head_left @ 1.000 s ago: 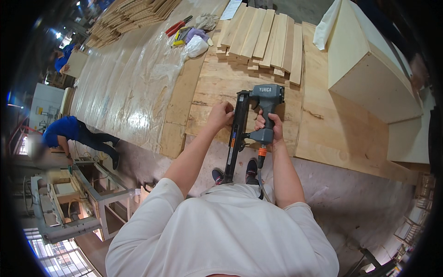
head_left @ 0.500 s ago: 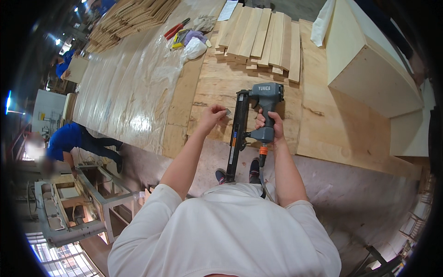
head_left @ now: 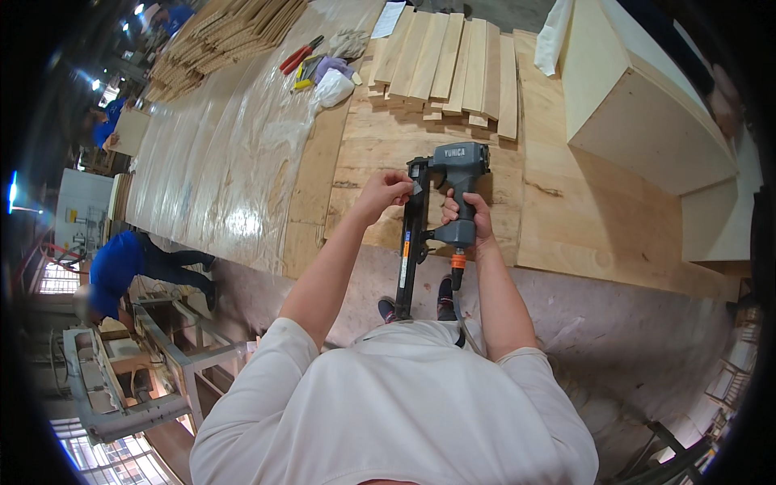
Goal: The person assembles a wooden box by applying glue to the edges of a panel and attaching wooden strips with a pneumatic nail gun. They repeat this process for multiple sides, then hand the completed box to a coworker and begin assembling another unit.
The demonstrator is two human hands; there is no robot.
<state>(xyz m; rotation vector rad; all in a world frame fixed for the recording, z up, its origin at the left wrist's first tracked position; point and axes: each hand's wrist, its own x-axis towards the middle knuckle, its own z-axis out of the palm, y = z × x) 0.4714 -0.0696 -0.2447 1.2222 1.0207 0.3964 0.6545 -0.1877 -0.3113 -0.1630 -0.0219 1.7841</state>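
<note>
My right hand (head_left: 469,217) is wrapped round the handle of a dark grey pneumatic nail gun (head_left: 461,162), held over the near edge of the table. Its long black magazine (head_left: 411,242) points down toward my body, and an orange fitting (head_left: 458,261) joins the air hose (head_left: 462,311) below the handle. My left hand (head_left: 386,194) is closed in a pinch on a small flat grey piece (head_left: 417,187). That piece is at the upper part of the magazine; whether it touches is hard to make out.
Wooden slats (head_left: 444,65) lie piled at the back of the plywood table (head_left: 566,210). A pale wooden box (head_left: 647,129) stands at the right. Plastic-wrapped boards (head_left: 218,170), with red-handled pliers (head_left: 301,55) on them, fill the left. A person in blue (head_left: 121,263) bends over a metal frame (head_left: 129,412).
My left hand has moved right with the small grey piece, from beside the magazine to its upper part. The nail gun has stayed nearly in place in my right hand.
</note>
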